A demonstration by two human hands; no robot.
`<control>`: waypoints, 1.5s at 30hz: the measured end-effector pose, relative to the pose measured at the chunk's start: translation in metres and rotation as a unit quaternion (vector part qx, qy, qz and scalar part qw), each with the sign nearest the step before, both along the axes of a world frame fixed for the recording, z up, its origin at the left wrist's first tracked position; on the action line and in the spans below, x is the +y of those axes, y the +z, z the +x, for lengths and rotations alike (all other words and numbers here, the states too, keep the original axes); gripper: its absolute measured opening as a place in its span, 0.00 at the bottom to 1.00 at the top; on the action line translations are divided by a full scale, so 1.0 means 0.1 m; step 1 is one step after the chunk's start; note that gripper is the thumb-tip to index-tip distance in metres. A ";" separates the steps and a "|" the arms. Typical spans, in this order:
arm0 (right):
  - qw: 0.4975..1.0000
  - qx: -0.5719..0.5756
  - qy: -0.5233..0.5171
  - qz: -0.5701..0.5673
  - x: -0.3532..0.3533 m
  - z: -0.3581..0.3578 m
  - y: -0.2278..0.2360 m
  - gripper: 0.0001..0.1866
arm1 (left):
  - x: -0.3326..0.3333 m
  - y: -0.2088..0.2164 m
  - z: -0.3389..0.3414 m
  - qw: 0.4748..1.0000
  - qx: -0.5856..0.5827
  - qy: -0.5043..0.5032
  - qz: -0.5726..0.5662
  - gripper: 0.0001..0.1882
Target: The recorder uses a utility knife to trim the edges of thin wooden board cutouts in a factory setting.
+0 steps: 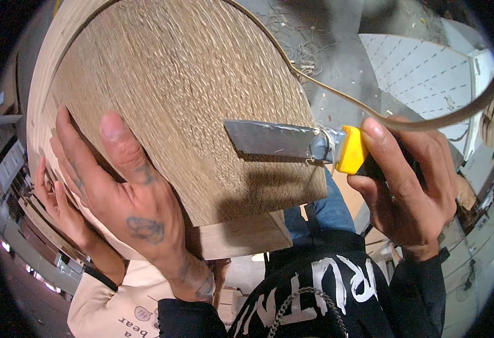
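My left hand rests on the left part of a wood-grain panel with a rounded far end, its fingers stretched and its thumb apart. In my right hand is a knife with a wide, slanted metal blade and a yellow and black handle. The blade lies over the panel's right part, pointing left. Wrapping covers the blade's base. A thin brown edge strip follows the panel's far right rim, then leaves it and passes over my right fingers. Whether those fingers also pinch the strip I cannot tell.
Another person's hand and pale sleeve are at the left, beside a lighter wood piece under the panel. Thin curled offcuts litter the grey floor. A white marked sheet lies at the far right.
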State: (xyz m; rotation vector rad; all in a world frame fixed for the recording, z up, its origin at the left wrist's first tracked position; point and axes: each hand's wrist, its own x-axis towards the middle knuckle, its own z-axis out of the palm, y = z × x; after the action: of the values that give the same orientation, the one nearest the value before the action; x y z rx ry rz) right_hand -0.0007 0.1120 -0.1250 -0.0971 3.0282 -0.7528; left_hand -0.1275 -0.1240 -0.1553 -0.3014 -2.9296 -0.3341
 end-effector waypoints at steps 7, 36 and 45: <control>1.000 -0.009 -0.008 -0.004 -0.01 0.00 -0.03 0.25 | 0.01 -0.03 0.02 1.000 0.002 -0.001 0.000 0.32; 1.000 0.013 -0.006 -0.006 0.02 -0.15 -0.09 0.26 | -0.69 0.08 -0.35 0.999 -0.040 -0.036 0.003 0.23; 1.000 0.003 -0.004 0.012 0.05 -0.22 -0.06 0.26 | -1.08 0.12 -0.48 0.993 -0.107 -0.038 0.035 0.21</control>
State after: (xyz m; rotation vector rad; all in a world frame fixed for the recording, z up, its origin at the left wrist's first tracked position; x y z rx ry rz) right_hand -0.0225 0.1167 -0.1313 -0.0875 3.0447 -0.7189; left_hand -0.1755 -0.2317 -0.1433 -0.3897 -3.1124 -0.5090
